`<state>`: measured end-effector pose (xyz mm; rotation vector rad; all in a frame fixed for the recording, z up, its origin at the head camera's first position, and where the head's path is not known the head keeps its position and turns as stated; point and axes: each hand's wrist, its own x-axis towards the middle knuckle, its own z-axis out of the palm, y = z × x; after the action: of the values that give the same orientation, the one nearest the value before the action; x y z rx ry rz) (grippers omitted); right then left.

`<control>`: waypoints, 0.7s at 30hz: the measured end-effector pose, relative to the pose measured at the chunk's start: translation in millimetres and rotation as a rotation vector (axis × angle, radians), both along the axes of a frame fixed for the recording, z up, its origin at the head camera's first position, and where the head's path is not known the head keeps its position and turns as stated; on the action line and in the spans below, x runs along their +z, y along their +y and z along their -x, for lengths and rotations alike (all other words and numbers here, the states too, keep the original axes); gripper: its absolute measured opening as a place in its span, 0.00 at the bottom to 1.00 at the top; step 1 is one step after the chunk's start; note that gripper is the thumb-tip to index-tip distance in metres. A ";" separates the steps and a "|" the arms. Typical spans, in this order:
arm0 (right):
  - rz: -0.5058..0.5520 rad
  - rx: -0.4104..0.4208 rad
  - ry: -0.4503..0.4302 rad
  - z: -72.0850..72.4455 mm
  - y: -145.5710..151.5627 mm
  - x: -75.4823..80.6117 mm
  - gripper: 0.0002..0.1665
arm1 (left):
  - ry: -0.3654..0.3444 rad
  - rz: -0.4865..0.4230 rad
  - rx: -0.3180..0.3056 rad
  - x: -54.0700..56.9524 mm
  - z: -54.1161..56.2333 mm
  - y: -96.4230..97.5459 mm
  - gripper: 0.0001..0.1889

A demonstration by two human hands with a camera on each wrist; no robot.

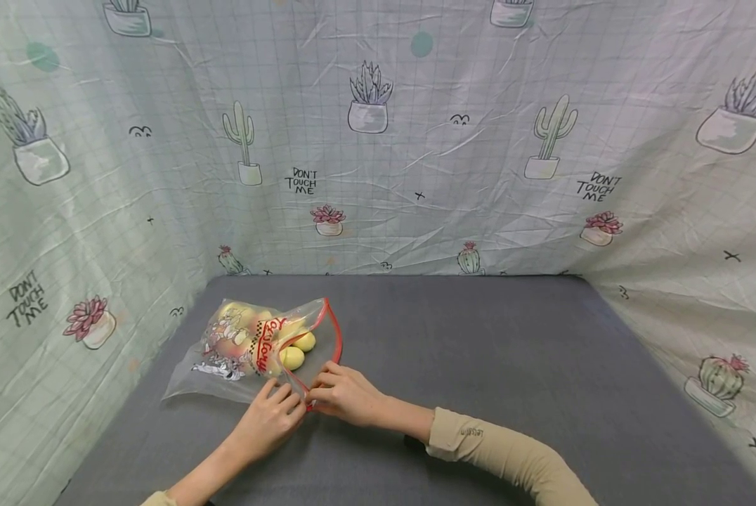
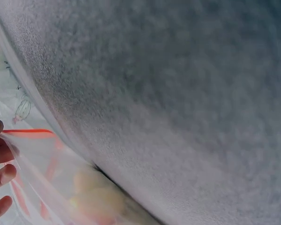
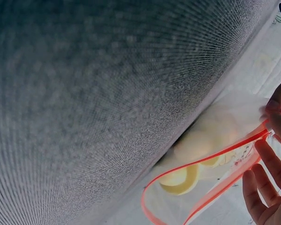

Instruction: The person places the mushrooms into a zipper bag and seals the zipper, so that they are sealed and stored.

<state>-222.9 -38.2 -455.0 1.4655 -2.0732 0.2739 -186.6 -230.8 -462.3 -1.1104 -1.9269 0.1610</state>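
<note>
A clear zip bag (image 1: 234, 385) with red lettering and a red zip edge lies on the left of the grey table, its mouth gaping to the right. Several yellow and reddish round fruits (image 1: 292, 358) show inside it. At the mouth's near corner, my left hand (image 1: 272, 416) pinches the red edge. My right hand (image 1: 351, 398) pinches that edge just beside it, the two hands almost touching. In the right wrist view, the red zip strip (image 3: 210, 157) loops open away from the fingers. The left wrist view shows fingertips (image 2: 7, 173) at the clear film.
Grey cloth covers the table (image 1: 479, 351), which stretches to the right of the bag. A pale curtain (image 1: 416, 154) printed with potted plants hangs behind it and along both sides.
</note>
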 end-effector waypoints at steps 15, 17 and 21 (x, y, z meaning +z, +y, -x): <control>0.011 0.031 0.052 -0.1 -1.0 0.7 0.05 | 0.007 0.009 -0.024 1.2 -1.6 0.6 0.11; 0.012 0.037 0.070 0.3 -0.9 1.1 0.04 | 0.003 0.012 -0.034 1.3 -1.2 0.3 0.11; 0.007 0.045 0.085 1.1 -0.5 1.3 0.04 | -0.002 0.018 -0.053 1.1 -0.3 -0.2 0.14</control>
<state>-224.0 -38.7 -453.6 1.4953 -1.9729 0.2322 -186.4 -231.0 -461.2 -1.1728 -1.8994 0.1487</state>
